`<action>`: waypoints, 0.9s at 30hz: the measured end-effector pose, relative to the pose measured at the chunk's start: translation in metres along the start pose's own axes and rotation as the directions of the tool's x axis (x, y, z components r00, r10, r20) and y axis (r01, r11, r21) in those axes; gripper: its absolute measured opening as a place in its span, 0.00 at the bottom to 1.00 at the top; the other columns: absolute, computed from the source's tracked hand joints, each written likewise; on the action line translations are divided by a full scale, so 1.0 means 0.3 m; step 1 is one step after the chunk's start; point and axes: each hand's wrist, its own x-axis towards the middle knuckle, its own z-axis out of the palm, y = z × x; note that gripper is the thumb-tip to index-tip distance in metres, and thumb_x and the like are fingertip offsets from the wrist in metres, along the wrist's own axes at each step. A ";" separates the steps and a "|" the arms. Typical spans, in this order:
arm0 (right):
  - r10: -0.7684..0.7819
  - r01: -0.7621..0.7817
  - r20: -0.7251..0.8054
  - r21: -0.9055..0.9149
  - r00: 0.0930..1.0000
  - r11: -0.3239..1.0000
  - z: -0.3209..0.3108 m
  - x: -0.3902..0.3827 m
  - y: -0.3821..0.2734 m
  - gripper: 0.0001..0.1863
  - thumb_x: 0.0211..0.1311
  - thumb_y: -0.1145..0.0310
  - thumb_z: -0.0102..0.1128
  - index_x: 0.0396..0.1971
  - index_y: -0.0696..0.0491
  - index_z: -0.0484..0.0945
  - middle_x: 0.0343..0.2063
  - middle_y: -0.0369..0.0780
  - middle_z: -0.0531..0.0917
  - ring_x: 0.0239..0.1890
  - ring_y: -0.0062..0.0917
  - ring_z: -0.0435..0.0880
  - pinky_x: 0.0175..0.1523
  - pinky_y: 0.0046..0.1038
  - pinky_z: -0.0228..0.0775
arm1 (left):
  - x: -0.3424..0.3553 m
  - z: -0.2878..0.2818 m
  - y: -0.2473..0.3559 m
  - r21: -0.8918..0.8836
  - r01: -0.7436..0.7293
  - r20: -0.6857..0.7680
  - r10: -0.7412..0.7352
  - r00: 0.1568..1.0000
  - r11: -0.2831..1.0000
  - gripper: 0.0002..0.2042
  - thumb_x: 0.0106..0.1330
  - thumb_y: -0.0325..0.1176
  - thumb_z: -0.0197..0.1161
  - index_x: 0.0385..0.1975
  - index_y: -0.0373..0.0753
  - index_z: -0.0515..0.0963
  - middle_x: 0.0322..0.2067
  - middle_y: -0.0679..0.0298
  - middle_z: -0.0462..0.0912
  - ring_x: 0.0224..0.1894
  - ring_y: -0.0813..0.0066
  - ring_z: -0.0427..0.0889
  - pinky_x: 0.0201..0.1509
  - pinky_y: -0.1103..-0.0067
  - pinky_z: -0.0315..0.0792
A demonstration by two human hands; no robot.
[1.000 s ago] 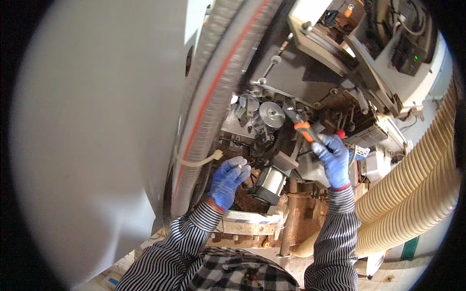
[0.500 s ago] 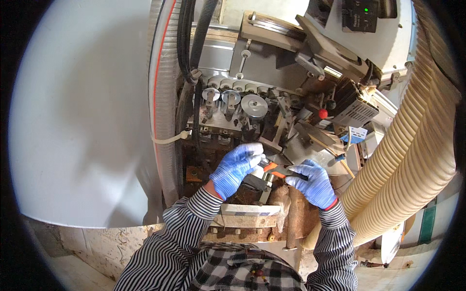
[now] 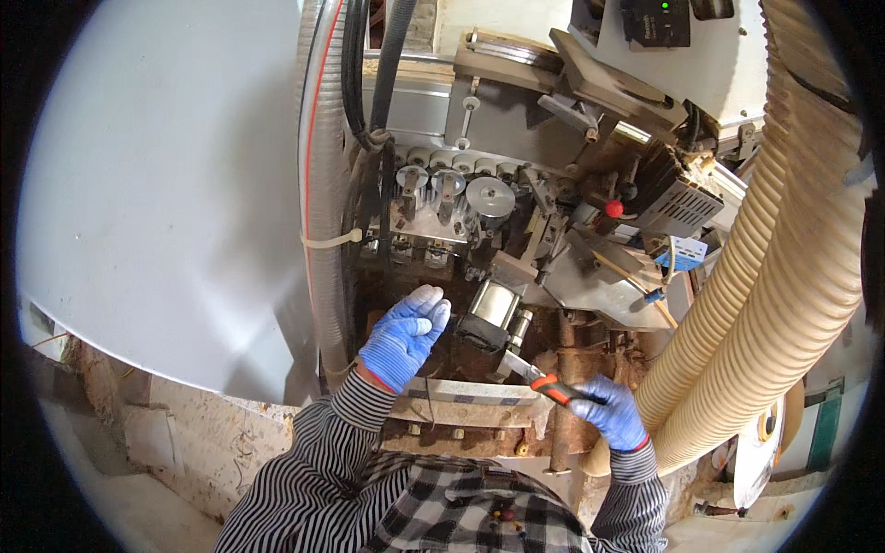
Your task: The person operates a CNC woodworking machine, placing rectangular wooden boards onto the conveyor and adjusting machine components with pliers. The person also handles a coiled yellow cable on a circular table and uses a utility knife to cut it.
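Note:
My right hand in a blue glove is wrapped round an orange-and-black hand tool with a metal tip, which points up-left toward the foot of a silver cylinder. Whether the tip touches the metal there I cannot tell. Left of that cylinder is my left hand, also gloved, with curled fingers; anything inside them is hidden. Above both hands, several round metal wheels sit on a plate in the machine, and a red ball knob stands to their right.
A large white panel fills the left side, beside a clear hose with a red line and black cables. Two cream ribbed hoses curve down the right. A pale curved rail crosses below the cylinder.
The tool went from up by the wheels, down between my hands, then lower right with my right hand. My left hand has moved away from it, leftward. The view has straightened.

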 end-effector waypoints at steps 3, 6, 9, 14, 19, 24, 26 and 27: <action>0.115 -0.115 0.012 0.125 0.993 0.985 0.034 -0.058 0.040 0.14 0.51 0.65 0.69 0.33 0.59 0.83 0.22 0.37 0.77 0.27 0.20 0.73 0.34 0.23 0.65 | -0.019 0.009 0.008 0.023 -0.008 0.018 0.007 1.000 1.000 0.23 0.59 0.11 0.43 0.56 0.32 0.69 0.59 0.52 0.68 0.64 0.57 0.64 0.66 0.73 0.65; 0.230 -0.218 -0.037 0.197 0.973 0.956 0.079 -0.111 0.066 0.13 0.51 0.66 0.68 0.34 0.59 0.83 0.22 0.36 0.77 0.27 0.19 0.73 0.35 0.22 0.64 | -0.010 0.057 0.006 -0.012 0.053 0.128 -0.051 0.991 0.999 0.21 0.65 0.18 0.45 0.59 0.30 0.64 0.61 0.50 0.64 0.64 0.57 0.64 0.67 0.75 0.65; 0.304 -0.286 -0.029 0.264 0.952 0.921 0.100 -0.147 0.107 0.13 0.51 0.66 0.67 0.33 0.59 0.82 0.23 0.35 0.78 0.28 0.19 0.73 0.36 0.21 0.64 | -0.021 0.125 0.021 -0.068 0.118 0.054 -0.114 0.992 0.991 0.19 0.69 0.24 0.48 0.59 0.30 0.63 0.61 0.49 0.64 0.63 0.57 0.64 0.67 0.74 0.65; 0.360 -0.332 -0.037 0.310 0.932 0.891 0.120 -0.163 0.101 0.13 0.51 0.65 0.67 0.33 0.59 0.82 0.24 0.34 0.79 0.29 0.17 0.74 0.37 0.21 0.65 | -0.013 0.124 0.030 -0.080 0.177 0.076 -0.171 0.982 0.981 0.19 0.69 0.25 0.48 0.59 0.29 0.63 0.60 0.50 0.65 0.63 0.59 0.65 0.68 0.74 0.64; 0.341 -0.305 -0.060 0.323 0.938 0.896 0.123 -0.173 0.108 0.14 0.51 0.64 0.67 0.33 0.59 0.82 0.24 0.34 0.79 0.28 0.17 0.74 0.37 0.21 0.65 | -0.034 0.134 0.019 0.141 0.150 0.133 -0.169 0.977 0.979 0.21 0.67 0.21 0.46 0.61 0.31 0.61 0.61 0.51 0.64 0.63 0.60 0.65 0.68 0.76 0.64; 0.354 -0.316 -0.075 0.309 0.932 0.897 0.130 -0.202 0.121 0.16 0.52 0.62 0.67 0.34 0.59 0.83 0.23 0.34 0.77 0.27 0.16 0.73 0.35 0.21 0.64 | -0.036 0.149 0.013 0.094 0.224 0.037 -0.229 0.973 0.970 0.19 0.70 0.25 0.46 0.61 0.33 0.62 0.53 0.54 0.73 0.54 0.66 0.75 0.54 0.83 0.76; 0.333 -0.296 -0.091 0.289 0.938 0.911 0.138 -0.207 0.106 0.16 0.53 0.62 0.67 0.35 0.59 0.82 0.21 0.33 0.75 0.26 0.16 0.71 0.34 0.21 0.63 | -0.008 0.104 0.003 0.080 0.269 0.143 -0.278 0.950 0.960 0.19 0.70 0.28 0.48 0.60 0.33 0.63 0.45 0.57 0.77 0.44 0.72 0.78 0.43 0.85 0.78; 0.338 -0.297 -0.099 0.294 0.936 0.909 0.137 -0.214 0.103 0.16 0.53 0.62 0.67 0.35 0.59 0.82 0.21 0.33 0.75 0.26 0.16 0.71 0.34 0.21 0.63 | 0.004 0.090 0.001 0.075 0.291 0.196 -0.301 0.933 0.954 0.18 0.71 0.29 0.49 0.60 0.34 0.64 0.41 0.59 0.79 0.39 0.74 0.80 0.38 0.86 0.79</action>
